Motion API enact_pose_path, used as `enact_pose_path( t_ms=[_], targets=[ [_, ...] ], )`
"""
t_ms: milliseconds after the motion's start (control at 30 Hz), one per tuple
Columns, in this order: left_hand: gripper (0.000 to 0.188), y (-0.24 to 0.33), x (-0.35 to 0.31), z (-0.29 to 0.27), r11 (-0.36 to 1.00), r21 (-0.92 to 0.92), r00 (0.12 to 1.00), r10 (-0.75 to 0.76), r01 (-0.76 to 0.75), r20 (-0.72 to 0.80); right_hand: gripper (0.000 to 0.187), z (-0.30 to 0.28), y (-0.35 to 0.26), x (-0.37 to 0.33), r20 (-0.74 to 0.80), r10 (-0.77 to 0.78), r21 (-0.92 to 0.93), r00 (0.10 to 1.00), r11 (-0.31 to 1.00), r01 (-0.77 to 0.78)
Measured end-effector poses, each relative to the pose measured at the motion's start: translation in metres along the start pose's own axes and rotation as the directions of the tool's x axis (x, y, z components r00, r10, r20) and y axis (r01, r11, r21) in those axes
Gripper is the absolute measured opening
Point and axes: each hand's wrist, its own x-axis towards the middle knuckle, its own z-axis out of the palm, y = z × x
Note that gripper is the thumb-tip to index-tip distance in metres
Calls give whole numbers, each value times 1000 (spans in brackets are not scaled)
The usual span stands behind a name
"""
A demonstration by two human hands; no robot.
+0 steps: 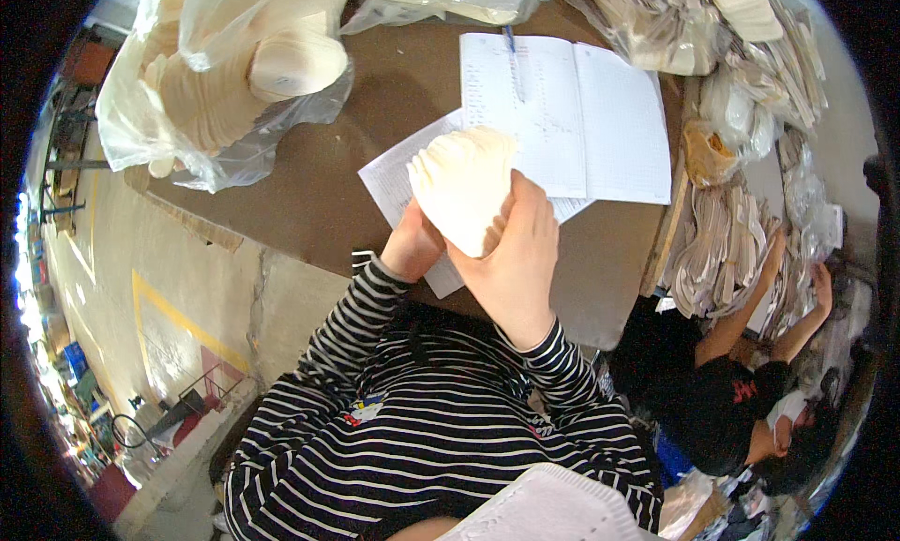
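The stack of pale, thin pieces (461, 187) is raised over the desk (300, 199), in front of the loose sheets (389, 171) and the lower left of the notebook (623, 128). The grip of both hands is closed around it, the left hand (412, 244) at its lower left, the right hand (517, 250) along its right side. Bare desk lies left of the sheets, up to the plastic bag (122, 119), and right of the right hand; the near edge runs close to the striped shirt (450, 405). At right, the bundled strips (717, 250) bound the room. The left fingers are mostly hidden behind the stack; its pieces blur together in glare, and the bag is cut off above.
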Motion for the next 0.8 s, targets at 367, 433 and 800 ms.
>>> enact_pose_path(
  t_ms=[367, 433, 800],
  targets=[
    [59, 7, 19, -17, 867, -454, 978, -174, 206, 112, 85, -1, -15, 0, 128, -66, 194, 990, 980, 40],
    [59, 5, 18, -20, 855, -473, 976, -171, 214, 133, 80, -1, -15, 1, 175, -67, 246, 982, 969, 23],
    [61, 0, 17, -18, 970, -227, 996, -85, 85, 13, 29, -5, -1, 17, 110, 108, 686, 988, 711, -154]
  ],
)
